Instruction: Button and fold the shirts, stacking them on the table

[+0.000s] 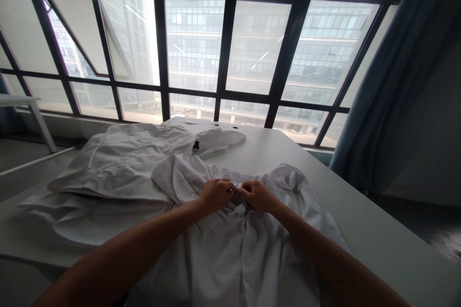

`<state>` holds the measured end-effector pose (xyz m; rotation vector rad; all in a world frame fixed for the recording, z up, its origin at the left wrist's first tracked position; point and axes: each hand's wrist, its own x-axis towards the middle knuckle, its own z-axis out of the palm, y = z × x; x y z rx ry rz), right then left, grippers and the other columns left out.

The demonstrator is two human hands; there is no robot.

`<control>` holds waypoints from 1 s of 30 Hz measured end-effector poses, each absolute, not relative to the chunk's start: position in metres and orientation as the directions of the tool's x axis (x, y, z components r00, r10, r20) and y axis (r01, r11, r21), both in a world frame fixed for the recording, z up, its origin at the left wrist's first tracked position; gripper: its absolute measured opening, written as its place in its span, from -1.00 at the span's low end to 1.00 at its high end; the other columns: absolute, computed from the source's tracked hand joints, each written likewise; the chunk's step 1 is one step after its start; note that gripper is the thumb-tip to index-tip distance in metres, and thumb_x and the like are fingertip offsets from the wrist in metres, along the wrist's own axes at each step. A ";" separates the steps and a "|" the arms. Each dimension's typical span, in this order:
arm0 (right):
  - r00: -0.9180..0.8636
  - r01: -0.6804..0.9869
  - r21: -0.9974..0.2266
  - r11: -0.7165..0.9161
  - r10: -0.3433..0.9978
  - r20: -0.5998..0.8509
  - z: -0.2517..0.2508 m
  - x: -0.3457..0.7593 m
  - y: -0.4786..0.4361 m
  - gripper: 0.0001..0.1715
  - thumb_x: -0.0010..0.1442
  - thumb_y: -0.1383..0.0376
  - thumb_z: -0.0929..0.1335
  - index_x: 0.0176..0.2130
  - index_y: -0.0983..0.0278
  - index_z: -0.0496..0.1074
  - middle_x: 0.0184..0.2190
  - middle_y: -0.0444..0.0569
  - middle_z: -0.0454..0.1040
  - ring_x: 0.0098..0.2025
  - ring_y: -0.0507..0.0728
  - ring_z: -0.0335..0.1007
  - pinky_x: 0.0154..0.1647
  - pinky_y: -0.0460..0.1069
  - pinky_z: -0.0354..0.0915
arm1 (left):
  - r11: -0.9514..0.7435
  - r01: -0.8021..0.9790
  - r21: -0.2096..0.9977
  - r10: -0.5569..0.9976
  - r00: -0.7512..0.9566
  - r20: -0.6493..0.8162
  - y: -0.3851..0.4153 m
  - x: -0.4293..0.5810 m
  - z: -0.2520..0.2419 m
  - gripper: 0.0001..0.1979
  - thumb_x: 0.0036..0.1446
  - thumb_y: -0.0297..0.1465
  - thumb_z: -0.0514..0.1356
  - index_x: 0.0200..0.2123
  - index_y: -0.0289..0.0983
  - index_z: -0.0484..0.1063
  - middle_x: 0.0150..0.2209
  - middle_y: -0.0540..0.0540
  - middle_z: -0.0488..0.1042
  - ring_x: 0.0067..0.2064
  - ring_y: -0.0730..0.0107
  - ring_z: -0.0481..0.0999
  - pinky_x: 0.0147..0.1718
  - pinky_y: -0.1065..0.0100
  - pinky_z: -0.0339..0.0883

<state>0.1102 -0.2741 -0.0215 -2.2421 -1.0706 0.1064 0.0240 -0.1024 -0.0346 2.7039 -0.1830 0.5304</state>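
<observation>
Tall dark-framed window panes (194, 38) fill the background, with office blocks beyond them. At nine o'clock the corner of a side table (21, 100) juts in. Toward ten o'clock, on the white table (360, 220), lies a rumpled pile of white garments (122, 163), with a small black tag (196, 144) at its far edge. At the centre the left hand (216, 194) is curled, its fingertips pinching the cloth of a white shirt (230, 259), which lies spread from the centre down to six o'clock. The right hand (257, 196), just beside the left, pinches the same bunched fold at the shirt's front. From one to three o'clock hangs a blue curtain (396, 81).
</observation>
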 end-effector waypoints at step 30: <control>0.951 0.303 -0.138 -0.943 0.289 0.113 -0.024 0.232 -0.378 -0.33 0.28 0.09 0.48 0.21 0.46 0.45 0.15 0.34 0.37 0.16 0.44 0.34 0.13 0.17 0.32 | -0.969 0.201 0.141 0.224 0.960 0.169 -0.019 0.027 -0.019 -0.49 0.24 -0.23 0.27 0.20 -0.33 0.43 0.17 -0.34 0.46 0.22 -0.12 0.41 0.17 -0.02 0.27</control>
